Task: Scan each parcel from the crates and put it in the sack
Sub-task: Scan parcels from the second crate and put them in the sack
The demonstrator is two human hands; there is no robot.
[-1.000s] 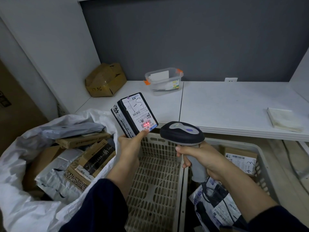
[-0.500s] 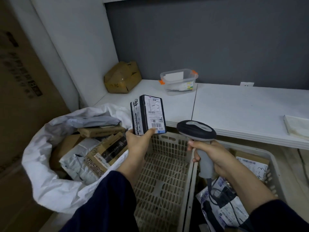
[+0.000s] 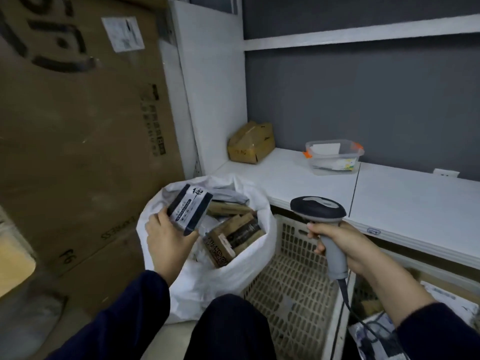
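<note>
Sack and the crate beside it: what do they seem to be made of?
Sack: soft white plastic, possibly woven, matte; it sags in limp, crumpled folds. Crate: rigid moulded plastic, cream with a dull finish; its walls and floor form a regular slotted grid.

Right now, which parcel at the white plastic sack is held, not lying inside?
The dark box with white printed panels, gripped by the left hand above the white sack; the brown cardboard parcels lie inside it.

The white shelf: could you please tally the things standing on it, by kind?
Cardboard box: 1
Clear plastic tub: 1
Total: 2
</note>
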